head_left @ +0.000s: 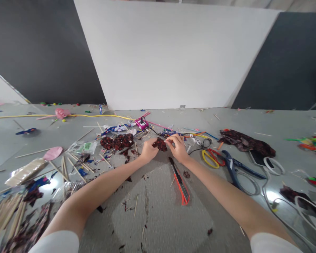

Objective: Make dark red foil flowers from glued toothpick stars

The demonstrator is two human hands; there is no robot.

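Observation:
Between my hands is a small dark red and black piece of patterned fabric (162, 144). My left hand (149, 151) is closed on its left edge. At the right edge, my right hand (178, 148) makes a pinch; a tiny whitish bit shows at its fingertips, too small to name. Below the hands lies an orange and black utility knife (179, 182), its dark end toward the fabric. Left of my left hand, gathered clumps of the same fabric (118, 141) rest on the floor.
Beyond the hands sits a magenta power strip (141, 123) with a yellow cable. Rightward are scissors with yellow handles (210, 159), blue-handled cutters (233, 168), a phone (259, 158) and bunched fabric (246, 141). Wooden sticks (9, 212) are scattered leftward. A white panel (173, 52) stands ahead.

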